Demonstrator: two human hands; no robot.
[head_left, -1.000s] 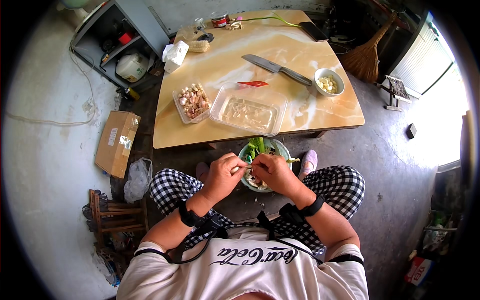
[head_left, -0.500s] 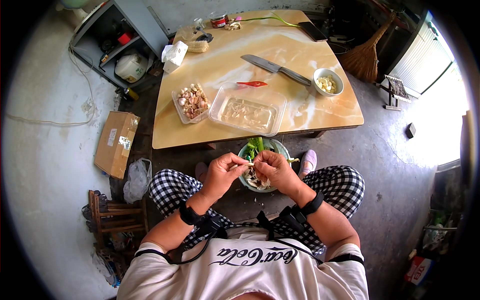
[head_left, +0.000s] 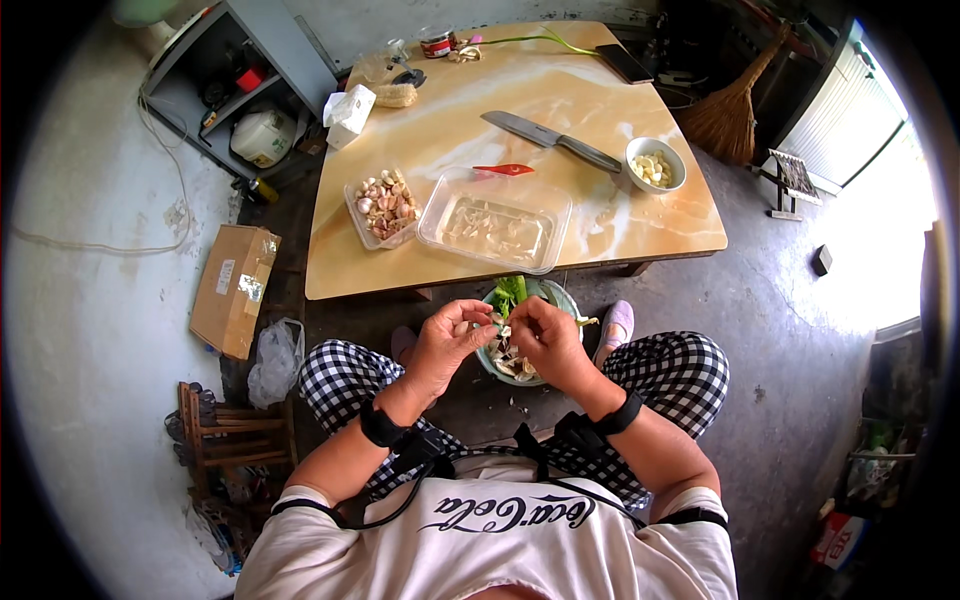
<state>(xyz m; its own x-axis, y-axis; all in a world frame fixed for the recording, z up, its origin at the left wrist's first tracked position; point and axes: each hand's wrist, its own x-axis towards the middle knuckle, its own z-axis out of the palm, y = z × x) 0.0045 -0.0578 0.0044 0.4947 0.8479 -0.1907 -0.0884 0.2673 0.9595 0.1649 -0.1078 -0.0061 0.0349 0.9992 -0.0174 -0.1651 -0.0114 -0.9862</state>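
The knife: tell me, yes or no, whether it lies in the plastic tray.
No, the knife lies on the table beyond the tray, its handle toward the bowl.

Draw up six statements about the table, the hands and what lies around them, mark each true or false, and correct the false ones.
1. The knife lies on the table. True.
2. The left hand and right hand are held close together. True.
3. The right hand has the knife in its grip. False: the knife lies apart from both hands.
4. The bowl is left of the knife. False: the bowl is to its right.
5. The phone is near the table's far right corner. True.
6. The basin stands on the table. False: the basin is below the table's near edge.
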